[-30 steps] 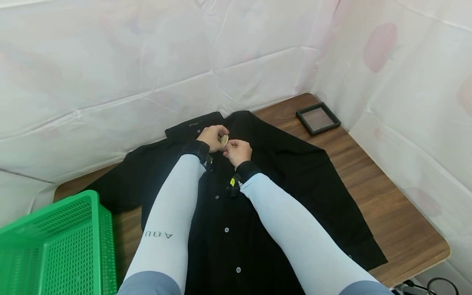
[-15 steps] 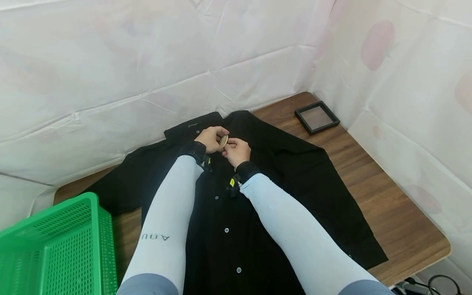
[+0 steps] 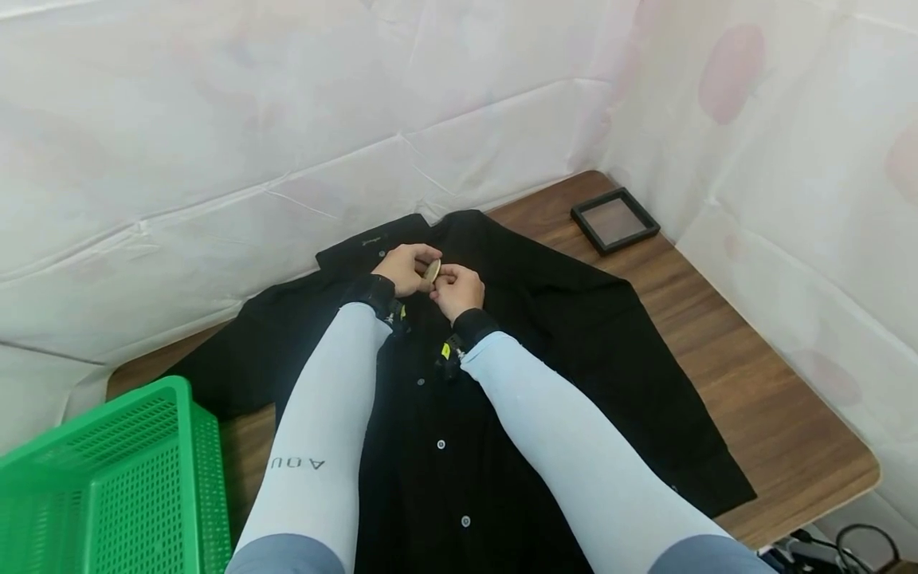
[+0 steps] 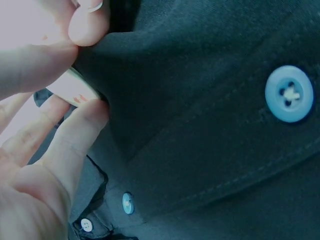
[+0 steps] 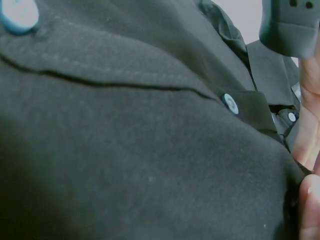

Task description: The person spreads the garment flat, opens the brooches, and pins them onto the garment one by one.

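A black button-up shirt [image 3: 402, 454] lies spread face up on the wooden table, collar towards the wall. Near its collar my left hand [image 3: 403, 269] holds a flat, round badge [image 3: 433, 271] with a yellowish rim, tilted up on edge between thumb and fingers. Close against it, my right hand [image 3: 460, 292] pinches the shirt's cloth beside the badge. The left wrist view shows the badge [image 4: 75, 90] as pale with red marks, its edge touching the raised fabric. Fingers hide the badge's back. Pale buttons [image 4: 289, 94] run along the placket.
A green plastic basket [image 3: 204, 470] stands at the left front. On the back right of the wooden table [image 3: 796, 446] lies a black square frame [image 3: 615, 221] with a clear centre. White sheeting [image 3: 344, 96] hangs behind and to the right. Cables [image 3: 861, 534] lie beyond the right front corner.
Both hands stay together near the collar, with the badge turned a little more edge-on. The head view has shifted slightly.
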Tool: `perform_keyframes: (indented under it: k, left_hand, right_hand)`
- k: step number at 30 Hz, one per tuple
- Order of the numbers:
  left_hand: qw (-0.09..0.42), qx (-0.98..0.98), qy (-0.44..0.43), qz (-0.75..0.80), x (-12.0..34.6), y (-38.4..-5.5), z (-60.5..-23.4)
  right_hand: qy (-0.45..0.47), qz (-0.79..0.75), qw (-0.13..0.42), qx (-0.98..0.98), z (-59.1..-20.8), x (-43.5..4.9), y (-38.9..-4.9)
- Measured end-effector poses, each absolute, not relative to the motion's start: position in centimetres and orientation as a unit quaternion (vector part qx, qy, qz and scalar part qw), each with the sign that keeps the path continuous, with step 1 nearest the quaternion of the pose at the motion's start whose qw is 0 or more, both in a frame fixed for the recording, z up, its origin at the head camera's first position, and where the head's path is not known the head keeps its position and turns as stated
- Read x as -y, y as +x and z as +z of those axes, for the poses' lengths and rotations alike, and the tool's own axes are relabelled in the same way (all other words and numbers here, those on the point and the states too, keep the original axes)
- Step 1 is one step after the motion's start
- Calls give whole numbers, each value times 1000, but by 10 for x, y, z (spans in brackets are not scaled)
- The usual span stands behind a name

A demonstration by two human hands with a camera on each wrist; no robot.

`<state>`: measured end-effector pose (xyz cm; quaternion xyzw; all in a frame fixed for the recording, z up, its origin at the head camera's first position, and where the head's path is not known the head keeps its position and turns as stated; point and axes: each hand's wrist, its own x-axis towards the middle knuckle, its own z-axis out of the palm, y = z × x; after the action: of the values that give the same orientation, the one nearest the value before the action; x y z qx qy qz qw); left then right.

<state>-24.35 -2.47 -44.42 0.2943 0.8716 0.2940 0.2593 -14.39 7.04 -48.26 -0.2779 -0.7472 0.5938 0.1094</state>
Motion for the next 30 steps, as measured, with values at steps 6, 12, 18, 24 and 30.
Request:
perform_keyframes:
  k: [6,12,18,24,30]
  left_hand:
    - [267,-864,292,310,34,-249,-445]
    - [275,-859,284,325,42,-255,-449]
    - [276,-862,285,315,46,-249,-443]
    - [271,-863,291,313,51,-249,-440]
    - [271,-858,299,318,57,-252,-442]
  right_hand:
    - [-292,578,111,754,-478,-63,-150]
    - [-293,574,96,758,-476,-56,-153]
    - [-290,576,96,758,-475,-51,-151]
    - [-287,579,115,754,-476,-47,-153]
    - [-286,581,112,753,-476,-42,-154]
